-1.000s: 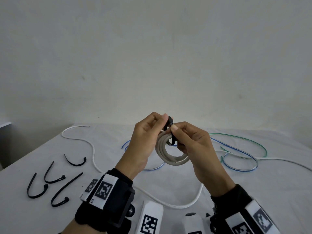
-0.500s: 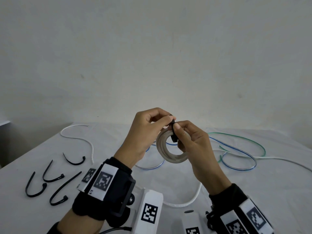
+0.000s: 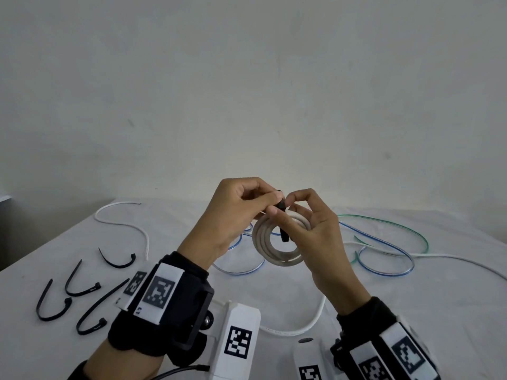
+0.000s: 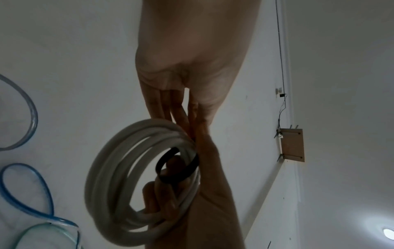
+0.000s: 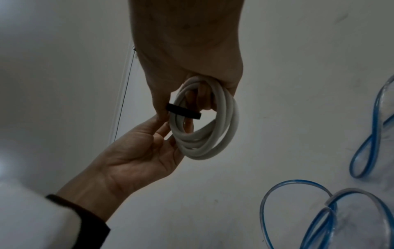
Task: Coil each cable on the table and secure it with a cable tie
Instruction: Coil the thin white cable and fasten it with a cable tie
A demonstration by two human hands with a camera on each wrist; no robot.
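Observation:
A white cable wound into a small coil (image 3: 260,239) is held up above the table between both hands. A black cable tie (image 3: 284,234) loops round the coil's upper right part, its tail hanging across the ring. My left hand (image 3: 270,200) pinches the tie's head at the top of the coil. My right hand (image 3: 288,212) grips the coil, fingers curled through the ring and thumb against the tie. The left wrist view shows the coil (image 4: 110,168) and the tie's loop (image 4: 170,178). From the right wrist the tie (image 5: 183,112) is a band across the coil (image 5: 226,118).
Several spare black ties (image 3: 82,292) lie at the table's left front. A loose white cable (image 3: 123,223) curves at the back left. Blue (image 3: 384,259) and green (image 3: 397,226) cables lie tangled at the right. Another white cable (image 3: 301,329) runs under my wrists.
Both hands kept the coil at about the same height. My left fingers closed tighter over the tie's head, and my right index finger curled up beside it.

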